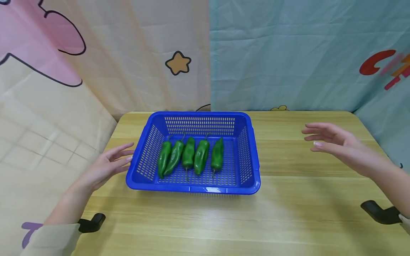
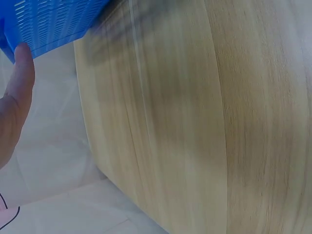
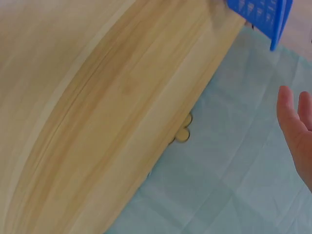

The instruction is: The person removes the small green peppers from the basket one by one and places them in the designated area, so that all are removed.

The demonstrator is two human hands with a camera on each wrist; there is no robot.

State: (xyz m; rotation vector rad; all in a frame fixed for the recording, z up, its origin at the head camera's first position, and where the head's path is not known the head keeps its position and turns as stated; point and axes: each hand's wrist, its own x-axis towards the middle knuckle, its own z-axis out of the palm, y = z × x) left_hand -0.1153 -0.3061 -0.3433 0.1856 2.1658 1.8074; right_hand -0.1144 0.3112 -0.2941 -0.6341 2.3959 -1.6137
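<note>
A blue plastic basket (image 1: pixel 192 188) with slotted walls sits on the wooden table. Several green peppers (image 1: pixel 200 156) lie side by side in it, toward its left and middle. My left hand (image 1: pixel 110 164) is at the basket's left side, fingertips right at the rim, fingers extended and slightly bent. In the left wrist view one finger (image 2: pixel 24 73) overlaps the basket's corner (image 2: pixel 58 24). Well to the right of the basket, my right hand (image 1: pixel 336 142) hovers above the table, fingers loosely bent and thumb apart, holding nothing. The right wrist view shows part of this hand (image 3: pixel 297 131) and a basket corner (image 3: pixel 258 14).
The table (image 1: pixel 288 213) has light wood grain and rounded far corners. Patterned curtains, cream (image 1: pixel 144 71) and light blue (image 1: pixel 272 64), hang behind it and along the sides. A black strap piece (image 1: pixel 92 223) sits at each wrist.
</note>
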